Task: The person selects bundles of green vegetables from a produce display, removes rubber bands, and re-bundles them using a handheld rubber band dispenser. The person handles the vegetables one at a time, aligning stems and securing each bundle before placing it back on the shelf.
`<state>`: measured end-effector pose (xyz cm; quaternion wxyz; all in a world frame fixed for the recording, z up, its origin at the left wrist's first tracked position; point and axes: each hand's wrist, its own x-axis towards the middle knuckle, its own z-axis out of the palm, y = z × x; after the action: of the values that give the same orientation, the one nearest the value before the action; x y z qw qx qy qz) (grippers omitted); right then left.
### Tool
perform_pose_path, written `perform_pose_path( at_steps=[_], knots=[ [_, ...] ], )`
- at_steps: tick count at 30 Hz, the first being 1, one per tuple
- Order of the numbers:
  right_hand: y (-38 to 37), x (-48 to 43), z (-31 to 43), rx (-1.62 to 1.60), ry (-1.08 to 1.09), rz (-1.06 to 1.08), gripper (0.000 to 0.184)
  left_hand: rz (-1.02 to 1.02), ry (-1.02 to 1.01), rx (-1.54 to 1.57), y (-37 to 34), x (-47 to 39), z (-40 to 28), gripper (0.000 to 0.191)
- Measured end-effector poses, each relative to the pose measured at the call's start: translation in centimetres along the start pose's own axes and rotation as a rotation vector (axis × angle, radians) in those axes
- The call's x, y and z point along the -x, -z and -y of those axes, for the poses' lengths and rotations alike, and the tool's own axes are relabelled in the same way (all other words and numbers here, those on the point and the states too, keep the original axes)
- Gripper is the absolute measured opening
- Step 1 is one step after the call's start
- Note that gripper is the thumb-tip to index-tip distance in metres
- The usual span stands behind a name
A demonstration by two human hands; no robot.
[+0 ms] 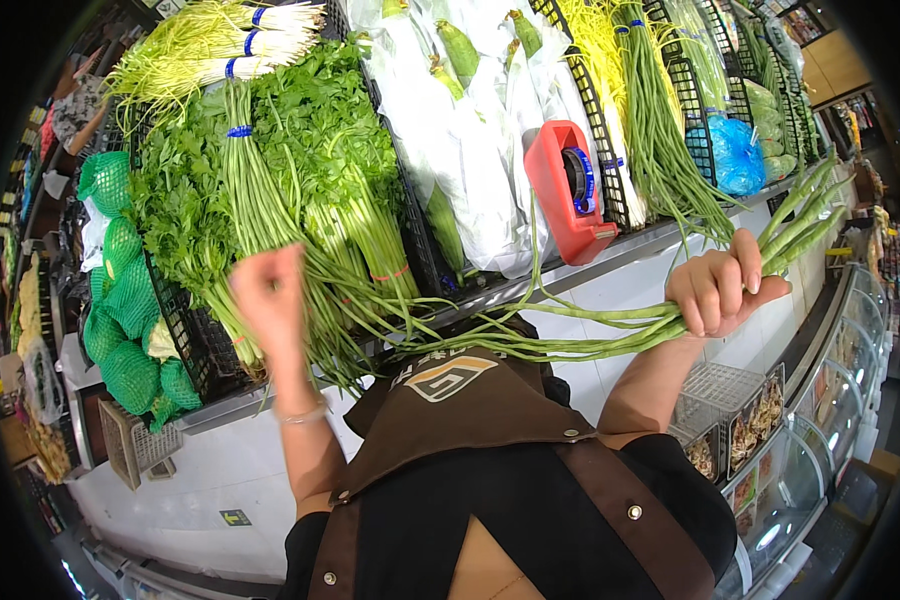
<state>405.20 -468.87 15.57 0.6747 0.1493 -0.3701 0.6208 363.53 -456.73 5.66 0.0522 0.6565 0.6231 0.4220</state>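
In my right hand [716,289] is a small bunch of yardlong beans [607,345]. Their thicker ends stick out past my thumb, and the thin ends sag across the front of my brown apron [487,420]. My left hand [270,292] is blurred, its fingers curled, over a larger bundle of yardlong beans [251,187]. Whether it grips any beans cannot be told. Blue tape [240,131] binds that bundle near its top; it lies on leafy celery [330,120], its loose ends spread toward me. A red tape dispenser [559,195] with a blue-printed roll rests on bagged vegetables [480,172].
Black plastic crates [412,210] divide the produce shelf. Green-netted vegetables [127,330] hang at its left end, yellow-green chives [202,45] lie at the back. Another taped bean bundle [649,120] and a blue bag [735,154] are at right. A glass display case [810,442] stands behind my right arm.
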Motion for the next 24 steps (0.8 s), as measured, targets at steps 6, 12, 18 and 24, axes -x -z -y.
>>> perform_pose_path(
  at_steps=[6,12,18,24],
  knots=[
    [-1.0,-0.4,-1.9,-0.076,-0.041,0.051,0.039,1.253,0.113,0.421,-16.4,7.8,-12.8,0.049],
    [-3.8,1.5,1.3,0.259,-0.048,-0.105,0.039,1.254,0.643,1.119,-18.3,6.8,-11.1,0.032],
    [-4.3,0.1,1.8,0.302,0.001,-0.053,0.039,1.386,0.256,0.583,-17.6,4.7,-11.3,0.048],
    [-3.2,-0.4,-1.2,0.129,-0.037,0.019,0.040,1.184,-0.084,0.233,-20.2,11.6,-15.9,0.053]
  ],
)
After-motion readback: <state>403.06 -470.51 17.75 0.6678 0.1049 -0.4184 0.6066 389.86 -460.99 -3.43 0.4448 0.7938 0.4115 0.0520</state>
